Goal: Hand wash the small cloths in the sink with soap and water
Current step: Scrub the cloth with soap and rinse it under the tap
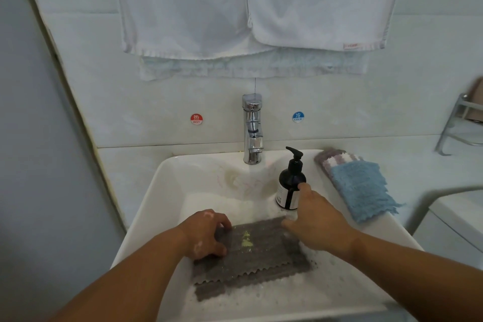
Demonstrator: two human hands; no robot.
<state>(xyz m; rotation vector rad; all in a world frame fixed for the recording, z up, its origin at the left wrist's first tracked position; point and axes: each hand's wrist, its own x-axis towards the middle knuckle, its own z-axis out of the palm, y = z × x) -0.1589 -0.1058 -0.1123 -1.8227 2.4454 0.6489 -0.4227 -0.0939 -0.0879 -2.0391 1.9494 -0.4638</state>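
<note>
The cloth [261,256] lies flat in the sink [162,191], long axis left-right, scalloped edge nearest, open basin behind. Its left edge is gripped by the left hand [206,235]; the right hand [318,219], fingers straight, touches the bottle [290,180].

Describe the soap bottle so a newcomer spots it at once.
Start at the chrome faucet behind the white sink. Just right of it stands the soap pump bottle, the right hand touching it. It alone is dark and upright; the blue cloth beside it and the grey cloth the left hand grips lie flat.
</note>
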